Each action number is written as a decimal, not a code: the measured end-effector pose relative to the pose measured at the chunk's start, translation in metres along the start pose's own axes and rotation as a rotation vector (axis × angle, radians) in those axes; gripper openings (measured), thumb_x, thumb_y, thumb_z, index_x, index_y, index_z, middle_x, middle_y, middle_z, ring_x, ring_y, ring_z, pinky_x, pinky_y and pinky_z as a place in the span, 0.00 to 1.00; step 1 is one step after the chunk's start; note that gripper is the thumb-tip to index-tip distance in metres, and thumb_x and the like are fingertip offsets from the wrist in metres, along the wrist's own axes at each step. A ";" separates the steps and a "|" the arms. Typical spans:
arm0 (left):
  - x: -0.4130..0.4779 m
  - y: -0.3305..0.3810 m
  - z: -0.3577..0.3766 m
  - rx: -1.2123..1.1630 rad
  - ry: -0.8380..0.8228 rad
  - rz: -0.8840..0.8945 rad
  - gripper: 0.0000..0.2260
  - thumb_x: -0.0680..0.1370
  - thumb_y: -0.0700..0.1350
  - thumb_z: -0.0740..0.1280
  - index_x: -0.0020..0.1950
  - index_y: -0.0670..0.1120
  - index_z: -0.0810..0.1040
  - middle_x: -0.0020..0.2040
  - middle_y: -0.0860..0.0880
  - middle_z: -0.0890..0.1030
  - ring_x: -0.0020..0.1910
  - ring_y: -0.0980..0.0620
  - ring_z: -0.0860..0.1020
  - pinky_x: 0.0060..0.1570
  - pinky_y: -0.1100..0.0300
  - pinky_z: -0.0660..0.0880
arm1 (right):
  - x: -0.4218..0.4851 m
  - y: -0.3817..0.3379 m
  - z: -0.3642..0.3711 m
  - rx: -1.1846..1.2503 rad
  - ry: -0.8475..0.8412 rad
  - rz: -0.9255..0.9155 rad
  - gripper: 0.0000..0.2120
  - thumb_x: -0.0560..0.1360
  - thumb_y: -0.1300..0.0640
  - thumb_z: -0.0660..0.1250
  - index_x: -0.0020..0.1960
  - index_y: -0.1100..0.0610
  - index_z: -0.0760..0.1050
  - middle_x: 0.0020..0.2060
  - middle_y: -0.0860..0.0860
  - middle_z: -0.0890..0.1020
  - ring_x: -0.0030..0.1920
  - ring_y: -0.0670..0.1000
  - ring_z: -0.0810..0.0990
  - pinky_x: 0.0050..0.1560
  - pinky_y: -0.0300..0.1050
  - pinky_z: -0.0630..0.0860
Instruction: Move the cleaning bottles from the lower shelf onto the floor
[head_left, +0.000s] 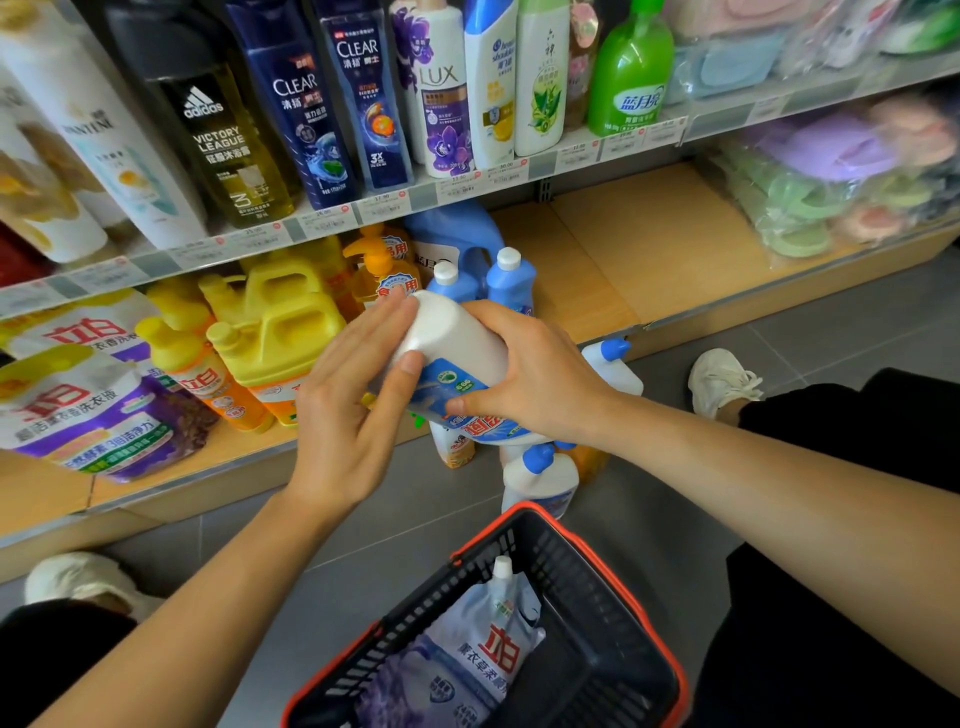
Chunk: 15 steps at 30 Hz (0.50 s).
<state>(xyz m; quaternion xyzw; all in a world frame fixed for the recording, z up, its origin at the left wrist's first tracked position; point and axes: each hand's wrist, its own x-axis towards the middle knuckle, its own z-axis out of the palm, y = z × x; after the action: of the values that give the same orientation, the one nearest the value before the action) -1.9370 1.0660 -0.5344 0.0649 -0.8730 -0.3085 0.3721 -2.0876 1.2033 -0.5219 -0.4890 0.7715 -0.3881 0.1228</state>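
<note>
A white cleaning bottle (451, 347) with a blue label lies tilted in the air in front of the lower shelf (592, 291), base up and toward the shelf. My right hand (524, 374) grips it from the right, fingers curled round its body. My left hand (358, 395) presses against its left side with straight fingers, thumb on the label. Two blue bottles with white caps (511, 278) and a large blue jug (457, 234) stand on the lower shelf behind. Several white bottles with blue spouts (540, 478) stand on the grey floor below my hands.
Yellow detergent jugs (280, 322) and purple refill bags (98, 410) fill the lower shelf's left part. A black basket with an orange rim (613, 571) holding a pouch stands on the floor in front of me. Shampoo bottles line the upper shelf. My shoes flank the floor bottles.
</note>
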 end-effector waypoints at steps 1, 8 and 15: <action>0.001 -0.002 -0.001 -0.010 0.002 -0.033 0.18 0.84 0.45 0.62 0.72 0.41 0.74 0.73 0.46 0.74 0.76 0.51 0.69 0.72 0.46 0.69 | 0.001 0.001 0.000 0.009 0.002 0.002 0.34 0.65 0.45 0.81 0.67 0.51 0.72 0.54 0.46 0.83 0.53 0.50 0.81 0.51 0.55 0.80; 0.002 -0.010 -0.003 -0.359 0.066 -0.395 0.15 0.84 0.51 0.62 0.70 0.53 0.76 0.73 0.55 0.74 0.75 0.55 0.70 0.68 0.51 0.74 | 0.005 0.003 -0.004 0.192 0.035 0.045 0.31 0.65 0.50 0.82 0.64 0.53 0.74 0.53 0.45 0.84 0.52 0.44 0.83 0.52 0.48 0.83; 0.007 -0.016 -0.014 -0.612 0.347 -0.649 0.07 0.81 0.41 0.68 0.56 0.44 0.84 0.49 0.49 0.88 0.51 0.49 0.86 0.51 0.56 0.83 | 0.007 0.003 -0.008 0.320 0.064 0.089 0.27 0.65 0.53 0.83 0.59 0.51 0.75 0.51 0.41 0.84 0.51 0.39 0.83 0.46 0.33 0.81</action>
<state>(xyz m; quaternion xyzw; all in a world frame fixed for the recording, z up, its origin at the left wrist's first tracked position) -1.9347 1.0437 -0.5320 0.2722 -0.6016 -0.6365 0.3986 -2.0974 1.2021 -0.5179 -0.4157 0.7244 -0.5155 0.1915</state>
